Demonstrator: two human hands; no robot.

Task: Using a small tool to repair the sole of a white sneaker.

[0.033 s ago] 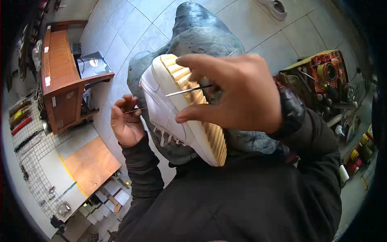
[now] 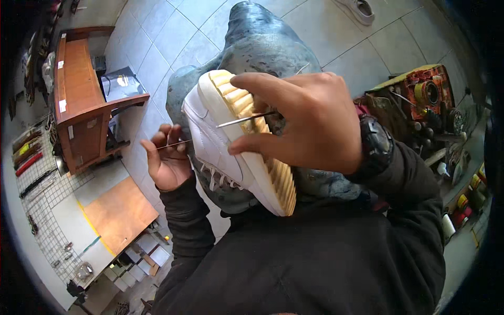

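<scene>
A white sneaker (image 2: 213,142) with a ridged tan sole (image 2: 278,181) lies on its side across my lap, sole facing right, laces toward my body. My right hand (image 2: 310,121) spans the sole, its index finger and thumb spread along it. A thin metal-shafted tool, like an awl (image 2: 239,122), sticks out leftward from its curled fingers; the handle is hidden. On the other side, my left hand (image 2: 170,165) is beside the upper with palm up, pinching a thin thread (image 2: 176,144) that runs taut to the shoe.
A stained grey-blue cover (image 2: 268,50) lies under the shoe. Left stand a brown wooden cabinet (image 2: 79,100) and a bench with a wooden board (image 2: 118,215). To the right is a cluttered red toolbox (image 2: 428,94). A pale shoe (image 2: 362,9) sits on the tiled floor.
My left thumb has shifted slightly leftward, with the fingers a little more apart around the thread. My right hand and the awl have barely moved.
</scene>
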